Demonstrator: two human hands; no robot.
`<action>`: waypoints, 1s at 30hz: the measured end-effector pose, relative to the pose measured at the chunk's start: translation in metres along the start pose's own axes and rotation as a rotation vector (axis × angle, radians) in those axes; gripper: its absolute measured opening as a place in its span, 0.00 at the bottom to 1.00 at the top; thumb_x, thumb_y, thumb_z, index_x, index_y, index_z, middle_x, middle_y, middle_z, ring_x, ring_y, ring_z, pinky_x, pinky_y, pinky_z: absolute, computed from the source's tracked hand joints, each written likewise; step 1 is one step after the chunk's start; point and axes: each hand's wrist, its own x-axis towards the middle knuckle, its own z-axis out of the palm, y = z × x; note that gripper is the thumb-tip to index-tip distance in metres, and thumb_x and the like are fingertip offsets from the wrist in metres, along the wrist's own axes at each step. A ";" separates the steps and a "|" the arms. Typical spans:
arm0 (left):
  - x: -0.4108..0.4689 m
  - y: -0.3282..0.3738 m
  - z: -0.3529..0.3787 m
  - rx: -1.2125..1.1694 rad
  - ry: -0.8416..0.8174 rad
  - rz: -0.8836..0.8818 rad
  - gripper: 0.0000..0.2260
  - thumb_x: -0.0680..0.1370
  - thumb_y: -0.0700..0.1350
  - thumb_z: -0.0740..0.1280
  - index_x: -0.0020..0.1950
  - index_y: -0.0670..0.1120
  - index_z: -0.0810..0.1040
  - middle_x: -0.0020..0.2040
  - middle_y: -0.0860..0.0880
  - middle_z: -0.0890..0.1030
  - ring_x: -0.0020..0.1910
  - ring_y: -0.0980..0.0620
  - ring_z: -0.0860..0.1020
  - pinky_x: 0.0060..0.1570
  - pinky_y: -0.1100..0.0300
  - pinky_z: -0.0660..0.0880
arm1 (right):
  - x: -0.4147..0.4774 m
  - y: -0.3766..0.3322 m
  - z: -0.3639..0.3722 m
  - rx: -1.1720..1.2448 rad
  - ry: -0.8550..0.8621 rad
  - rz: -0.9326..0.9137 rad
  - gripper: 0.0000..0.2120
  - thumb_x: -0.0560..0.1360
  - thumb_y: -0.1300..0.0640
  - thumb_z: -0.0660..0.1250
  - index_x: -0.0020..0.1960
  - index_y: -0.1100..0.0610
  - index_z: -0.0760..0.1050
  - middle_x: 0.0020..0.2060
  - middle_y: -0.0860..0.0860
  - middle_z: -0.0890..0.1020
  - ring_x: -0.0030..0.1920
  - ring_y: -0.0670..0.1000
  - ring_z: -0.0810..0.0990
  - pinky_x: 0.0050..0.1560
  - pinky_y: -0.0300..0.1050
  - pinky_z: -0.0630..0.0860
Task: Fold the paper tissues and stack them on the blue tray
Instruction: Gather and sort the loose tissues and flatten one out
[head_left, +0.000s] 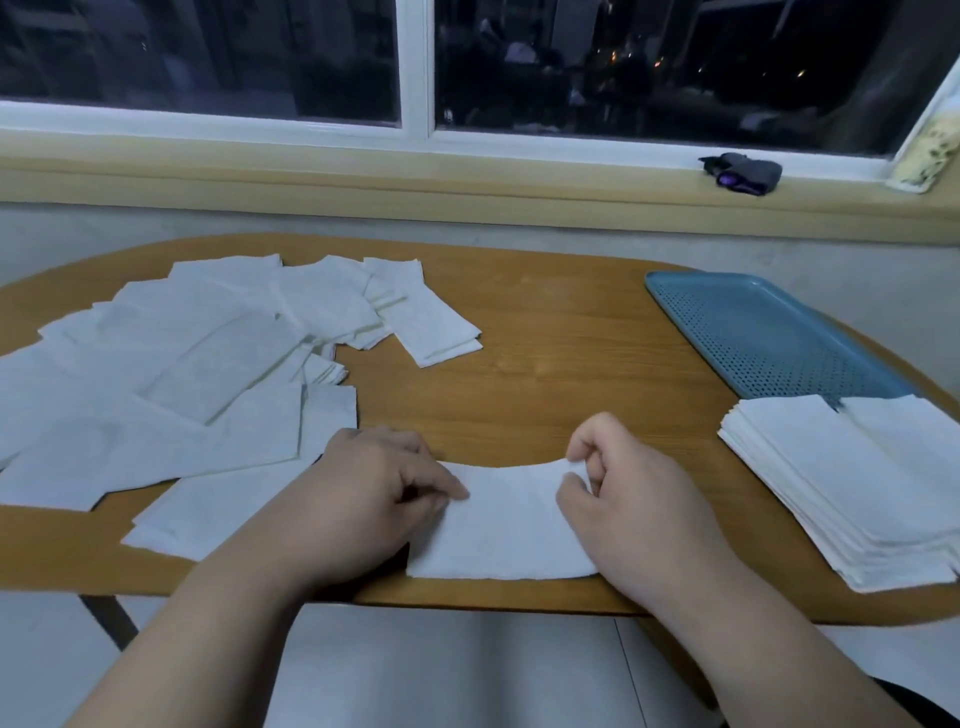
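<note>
Both hands work on one white tissue (509, 525) that lies flat at the near edge of the wooden surface (561, 364), right in front of the person. The left hand (363, 499) rests on the tissue's left end with its fingers curled. Its thumb and forefinger come together in a pinch on the paper's left edge. The right hand (634, 509) covers the tissue's right end. Its thumb and forefinger pinch the far right corner and lift it slightly off the surface, while the other fingers are loosely bent above it. The far edge of the tissue sags in a shallow curve between the two hands.

A loose pile of tissues (182, 384) spreads over the left part of the surface, the sheets overlapping at many angles, and its nearest sheet reaches under the left wrist. On the right sits the blue tray (769, 332), perforated and set at an angle. A neat stack of folded tissues (852, 483) covers its near end, just beside the right hand but apart from it. A small dark object (743, 171) lies on the window sill beyond.
</note>
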 end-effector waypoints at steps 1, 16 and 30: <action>0.000 -0.002 0.001 0.052 -0.014 -0.008 0.09 0.78 0.49 0.70 0.51 0.66 0.84 0.44 0.63 0.77 0.54 0.64 0.73 0.61 0.63 0.62 | 0.001 0.001 0.000 -0.043 0.004 -0.022 0.05 0.77 0.54 0.62 0.47 0.45 0.66 0.32 0.46 0.74 0.34 0.46 0.73 0.33 0.45 0.69; 0.000 -0.031 -0.039 -0.038 0.119 -0.152 0.10 0.73 0.63 0.64 0.50 0.66 0.81 0.53 0.66 0.74 0.58 0.59 0.72 0.59 0.53 0.72 | 0.056 -0.043 0.023 -0.091 -0.051 -0.230 0.03 0.75 0.51 0.65 0.43 0.45 0.73 0.45 0.39 0.73 0.51 0.42 0.70 0.47 0.39 0.69; -0.001 -0.081 -0.072 -0.182 0.453 -0.455 0.08 0.77 0.56 0.66 0.55 0.61 0.81 0.55 0.62 0.75 0.56 0.54 0.75 0.62 0.51 0.72 | 0.217 -0.151 0.108 -0.146 -0.163 -0.123 0.14 0.76 0.50 0.63 0.59 0.55 0.74 0.50 0.49 0.78 0.45 0.53 0.78 0.44 0.47 0.77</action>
